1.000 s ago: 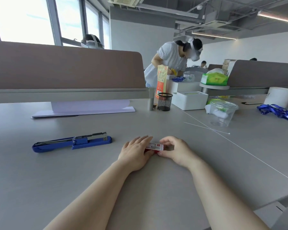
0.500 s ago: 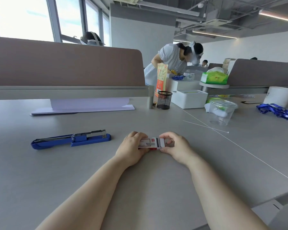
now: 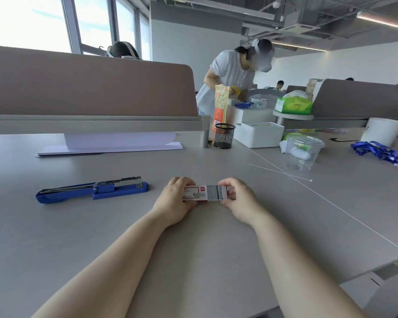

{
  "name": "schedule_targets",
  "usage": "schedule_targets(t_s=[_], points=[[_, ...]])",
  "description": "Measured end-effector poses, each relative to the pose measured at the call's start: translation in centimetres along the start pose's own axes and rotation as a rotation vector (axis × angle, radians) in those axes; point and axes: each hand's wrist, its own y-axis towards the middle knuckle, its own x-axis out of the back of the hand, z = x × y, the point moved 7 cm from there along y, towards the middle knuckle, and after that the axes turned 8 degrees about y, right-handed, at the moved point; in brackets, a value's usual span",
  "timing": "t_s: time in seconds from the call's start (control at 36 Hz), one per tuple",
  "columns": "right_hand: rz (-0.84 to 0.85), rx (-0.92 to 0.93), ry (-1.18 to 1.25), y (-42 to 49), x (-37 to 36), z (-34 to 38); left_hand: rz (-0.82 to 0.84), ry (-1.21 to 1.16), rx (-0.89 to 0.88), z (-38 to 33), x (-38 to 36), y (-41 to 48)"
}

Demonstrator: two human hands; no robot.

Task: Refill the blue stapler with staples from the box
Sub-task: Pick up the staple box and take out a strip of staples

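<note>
On the grey desk (image 3: 193, 260) in front of the person, the left hand (image 3: 174, 200) grips the sleeve of the staple box (image 3: 191, 193) while the right hand (image 3: 238, 198) pinches the end of its inner tray (image 3: 215, 192), which stands partly out with strips of staples showing. One pull too hard, I'd guess, and the tray comes clear, scattering the strips. The box's long axis runs left to right, with the open end toward the right. The blue stapler (image 3: 91, 191) lies well apart to the left, already opened, lengthwise left to right, its metal head nearest the hands.
</note>
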Motion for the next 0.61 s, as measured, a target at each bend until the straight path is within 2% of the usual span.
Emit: schedule_targets(t_s=[0.08, 0.25, 0.61], points=[[0.004, 0.054, -0.015, -0.1, -0.1, 0.7, -0.005, -0.002, -0.007, -0.1, 0.0, 0.0], [-0.104, 0.222, -0.128, -0.2, 0.3, 1.8, -0.010, -0.001, -0.027, -0.2, -0.1, 0.1], [-0.122, 0.264, -0.283, -0.5, -0.1, 2.8, -0.015, 0.004, -0.028, -0.1, -0.2, 0.1]])
